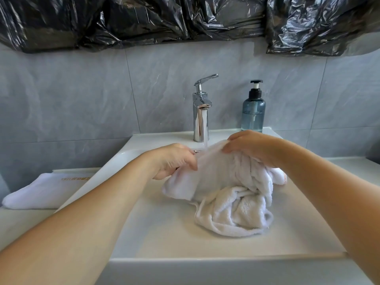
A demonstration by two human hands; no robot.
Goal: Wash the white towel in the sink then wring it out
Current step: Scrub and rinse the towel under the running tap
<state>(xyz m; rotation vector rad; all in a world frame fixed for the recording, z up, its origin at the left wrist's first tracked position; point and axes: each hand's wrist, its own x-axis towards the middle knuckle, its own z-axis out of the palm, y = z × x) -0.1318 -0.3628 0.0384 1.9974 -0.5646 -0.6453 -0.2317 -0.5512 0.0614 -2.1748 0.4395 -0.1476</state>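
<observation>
Gripping white towel point(228, 192) with left hand point(174, 161) and right hand point(253, 147); under the running faucet point(201, 118) we risk splashing over the sink point(164, 233) rim.

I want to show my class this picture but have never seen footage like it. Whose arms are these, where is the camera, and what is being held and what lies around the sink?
No machine here: a person wears a camera on the head, looking down at their own arms. Both hands, left hand and right hand, grip a bunched white towel in the white sink, under water running from the chrome tap. A blue soap bottle stands beside the tap. A folded white cloth lies on the counter to the left. Black plastic bags hang above.
</observation>
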